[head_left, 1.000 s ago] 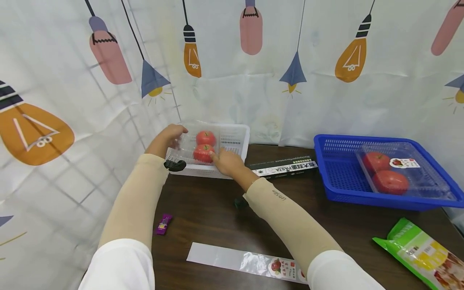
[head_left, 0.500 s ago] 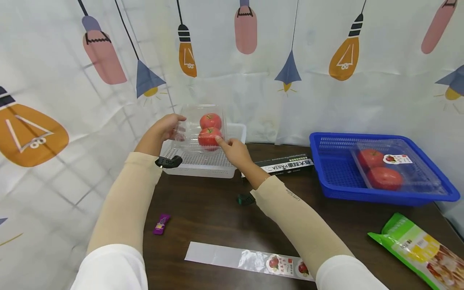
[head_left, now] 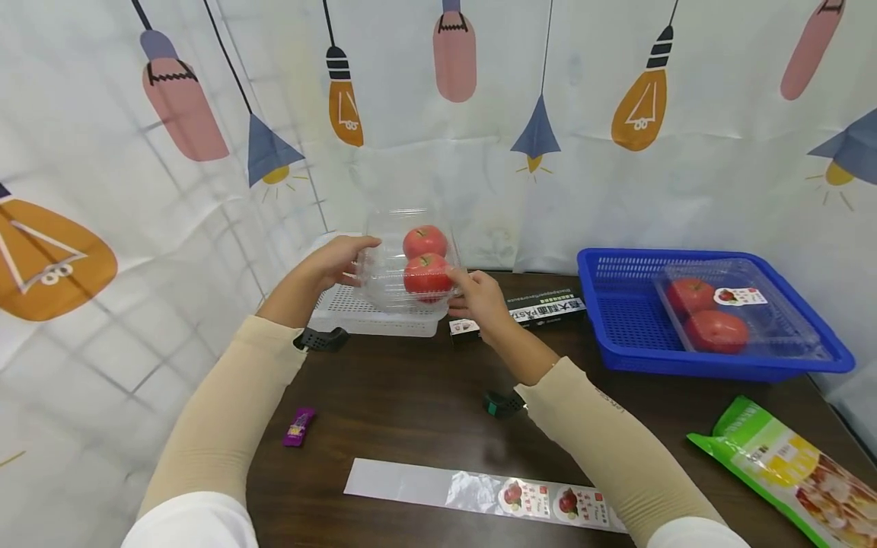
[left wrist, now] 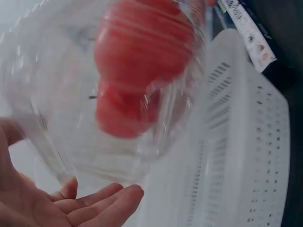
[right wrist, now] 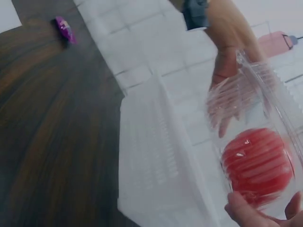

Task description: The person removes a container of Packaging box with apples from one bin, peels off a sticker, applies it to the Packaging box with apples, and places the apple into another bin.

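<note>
Both hands hold a clear plastic clamshell box above the white basket. Inside it, two red apples sit toward its right side. My left hand grips the box's left edge; in the left wrist view, the left fingers reach under the plastic with the thumb at its side. My right hand pinches the right edge near the front apple, its thumb on the plastic in the right wrist view. Part of the white basket is hidden behind the box.
A blue basket at right holds another clear box of red fruit with a label. A black pasta box lies between the baskets. In front lie a purple wrapped candy, a sticker strip and a green food bag.
The clamshell box with the apples has risen out of the white basket and moved right, held by both hands. The right forearm has shifted right.
</note>
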Motion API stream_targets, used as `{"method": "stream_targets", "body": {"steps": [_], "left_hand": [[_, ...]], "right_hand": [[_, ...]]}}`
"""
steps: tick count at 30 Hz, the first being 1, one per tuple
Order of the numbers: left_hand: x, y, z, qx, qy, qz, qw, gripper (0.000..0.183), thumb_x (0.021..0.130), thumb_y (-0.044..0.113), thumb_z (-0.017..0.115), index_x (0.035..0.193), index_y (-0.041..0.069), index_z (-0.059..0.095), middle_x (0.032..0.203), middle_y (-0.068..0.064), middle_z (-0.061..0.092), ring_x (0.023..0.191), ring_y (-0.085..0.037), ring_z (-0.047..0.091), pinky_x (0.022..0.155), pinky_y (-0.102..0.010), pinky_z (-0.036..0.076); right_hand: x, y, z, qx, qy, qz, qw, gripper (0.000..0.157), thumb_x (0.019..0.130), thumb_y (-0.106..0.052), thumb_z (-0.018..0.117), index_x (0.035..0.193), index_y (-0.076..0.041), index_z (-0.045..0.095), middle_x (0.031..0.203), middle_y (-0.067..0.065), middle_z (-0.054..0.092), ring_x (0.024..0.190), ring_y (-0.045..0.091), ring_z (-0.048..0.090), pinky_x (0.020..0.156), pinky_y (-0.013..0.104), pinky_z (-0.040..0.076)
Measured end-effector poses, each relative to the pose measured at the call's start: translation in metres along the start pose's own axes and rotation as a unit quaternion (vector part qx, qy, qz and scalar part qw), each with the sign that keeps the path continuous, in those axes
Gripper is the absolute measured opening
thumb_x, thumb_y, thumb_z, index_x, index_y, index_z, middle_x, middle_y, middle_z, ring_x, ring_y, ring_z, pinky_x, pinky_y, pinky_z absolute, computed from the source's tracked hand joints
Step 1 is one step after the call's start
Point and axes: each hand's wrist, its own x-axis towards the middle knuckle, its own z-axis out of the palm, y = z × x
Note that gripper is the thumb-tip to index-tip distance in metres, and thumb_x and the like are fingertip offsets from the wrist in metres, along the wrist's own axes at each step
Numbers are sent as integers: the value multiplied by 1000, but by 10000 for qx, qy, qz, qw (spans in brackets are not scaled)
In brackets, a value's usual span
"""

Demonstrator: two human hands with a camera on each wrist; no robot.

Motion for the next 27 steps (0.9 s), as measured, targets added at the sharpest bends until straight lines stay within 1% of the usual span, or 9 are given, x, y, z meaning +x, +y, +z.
{"method": "stream_targets", "body": {"steps": [3, 6, 10, 15, 18, 20, 22, 24, 27], "left_hand": [[-7, -6, 11, 140, -38, 162, 9998, 79, 95, 53, 53, 145, -2, 28, 143, -22, 32, 126, -41, 42, 91, -48, 50], [-12, -9, 19, 116, -59, 273, 9995, 89, 93, 58, 53, 148, -2, 15, 150, -21, 19, 132, -44, 34, 92, -50, 48], [-10, -11, 23, -176, -23, 352, 9992, 92, 92, 61, 52, 149, -1, 13, 151, -24, 19, 131, -46, 37, 95, -52, 46], [-2, -14, 17, -669, -38, 449, 9967, 98, 92, 63, 51, 153, 2, 5, 152, -27, 21, 130, -44, 40, 97, -54, 43], [2, -16, 12, -1060, -63, 555, 9928, 98, 90, 66, 51, 154, 4, 9, 153, -26, 22, 130, -44, 41, 95, -54, 44], [4, -17, 9, -1332, -165, 553, 9894, 97, 89, 67, 52, 153, 4, 15, 153, -25, 23, 129, -44, 42, 94, -54, 45], [6, -19, 7, -1492, -494, 492, 9864, 94, 89, 67, 51, 152, 4, 20, 152, -26, 25, 128, -45, 43, 93, -55, 46], [6, -21, 7, -1581, -1085, 376, 9807, 89, 92, 65, 47, 151, 4, 21, 151, -26, 26, 126, -44, 45, 92, -56, 46], [4, -25, 9, -1670, -2107, 251, 9628, 83, 96, 63, 40, 152, 5, 21, 150, -28, 31, 122, -44, 50, 91, -58, 46]], "right_hand": [[-8, 0, -11, 253, 82, 56, 9996, 44, 93, -39, 62, 107, 1, 49, 114, 21, 59, 100, 41, 64, 79, 43, 55], [-15, -3, -19, 355, 118, 98, 9993, 43, 93, -37, 62, 108, 1, 48, 117, 20, 59, 96, 34, 67, 76, 40, 56], [-24, -5, -32, 437, 170, 101, 9988, 40, 94, -34, 59, 109, 1, 48, 115, 22, 60, 88, 28, 70, 76, 43, 56], [-39, -6, -50, 375, 143, 114, 9991, 37, 96, -30, 56, 112, 2, 47, 117, 20, 56, 85, 27, 69, 77, 45, 55], [-49, -6, -61, 262, -13, 84, 9996, 39, 97, -30, 53, 117, 3, 46, 121, 21, 54, 86, 26, 69, 76, 45, 55], [-55, -5, -68, 245, -150, 46, 9996, 37, 97, -29, 50, 115, 4, 45, 121, 21, 53, 86, 25, 69, 77, 45, 55], [-61, -4, -74, 234, -259, -9, 9994, 32, 97, -27, 48, 110, 2, 46, 116, 19, 53, 83, 24, 70, 77, 48, 54], [-67, -2, -79, 225, -335, -79, 9992, 26, 96, -24, 46, 104, 1, 47, 108, 16, 54, 79, 24, 70, 76, 48, 55], [-76, 1, -86, 138, -479, -187, 9986, 21, 95, -21, 44, 98, -1, 50, 97, 12, 57, 76, 22, 69, 74, 47, 56]]}}
